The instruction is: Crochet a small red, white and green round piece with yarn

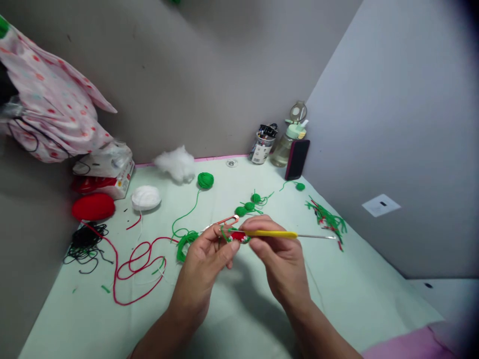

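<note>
Between my two hands is a small crochet piece (238,236) in red, white and green. My left hand (207,252) is closed, pinching its left edge between thumb and fingers. In my right hand (279,254) is a crochet hook with a yellow handle (275,234); its metal end sticks out to the right. The hook's left tip lies at the piece, but the exact stitch is too small to make out. Just behind my left hand are a loose coil of green yarn (184,245) and orange-handled scissors (230,219), partly hidden by the fingers.
Green crocheted balls (249,206) lie beyond my hands, with a green yarn ball (205,180) and white stuffing (175,164) farther back. Red yarn (93,206), white yarn (145,198) and black yarn (87,242) sit left. Yarn scraps (327,219), a phone (298,159) and a bottle (283,149) stand right.
</note>
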Demonstrator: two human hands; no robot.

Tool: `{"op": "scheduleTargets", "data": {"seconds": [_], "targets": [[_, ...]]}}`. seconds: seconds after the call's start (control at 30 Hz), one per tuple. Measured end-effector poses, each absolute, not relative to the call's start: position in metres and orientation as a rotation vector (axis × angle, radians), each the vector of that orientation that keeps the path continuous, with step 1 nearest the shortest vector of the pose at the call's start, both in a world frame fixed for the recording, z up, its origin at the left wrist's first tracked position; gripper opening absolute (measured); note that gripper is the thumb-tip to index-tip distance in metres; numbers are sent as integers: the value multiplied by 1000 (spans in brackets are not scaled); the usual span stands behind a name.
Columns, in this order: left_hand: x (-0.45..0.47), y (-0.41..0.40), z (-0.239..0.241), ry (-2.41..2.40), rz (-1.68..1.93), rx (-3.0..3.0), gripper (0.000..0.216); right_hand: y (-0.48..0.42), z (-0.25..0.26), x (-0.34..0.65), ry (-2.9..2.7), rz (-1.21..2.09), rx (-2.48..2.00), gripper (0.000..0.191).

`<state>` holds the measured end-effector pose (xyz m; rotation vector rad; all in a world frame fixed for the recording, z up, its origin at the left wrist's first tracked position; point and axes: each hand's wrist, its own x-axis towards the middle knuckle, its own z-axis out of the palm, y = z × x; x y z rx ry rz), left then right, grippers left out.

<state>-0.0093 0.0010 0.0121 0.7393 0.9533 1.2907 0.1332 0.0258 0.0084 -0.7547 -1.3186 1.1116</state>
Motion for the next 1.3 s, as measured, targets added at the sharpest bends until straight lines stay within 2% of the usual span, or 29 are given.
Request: {"op": "scheduleTargets", "data": {"seconds": [0.13, 0.23, 0.33, 0.4, 0.5, 0.6, 0.83, 1.1, 1.3], "targets": [[-23, 4, 14, 1031, 1210, 942, 24, 28, 8, 134, -1237, 1127, -747, 10], [-40, 7, 17, 1322, 1237, 1236, 32, 30, 6, 136, -1170, 1149, -709, 8], [-51, 9, 20, 1619, 1401, 1400, 24, 29, 5, 136, -1192, 1170, -682, 9], [-50, 8, 20, 1514, 1395, 1331, 18, 26, 5, 134, -1249, 1142, -678, 12], [-38, 4, 15, 1117, 1274, 1035, 21, 23, 3, 132, -1304, 1056, -685, 15], [-25, 2, 12, 923, 1243, 837, 24, 23, 1, 131, -1276, 995, -688, 18], [-19, 3, 14, 855, 1263, 756, 9, 22, -1, 130, -1251, 1031, -725, 18], [-26, 3, 12, 920, 1208, 868, 11, 29, 0, 128, -1160, 1247, -693, 8], [-32, 3, 16, 1035, 1218, 957, 10, 28, 1, 129, -1190, 1289, -705, 7]]}}
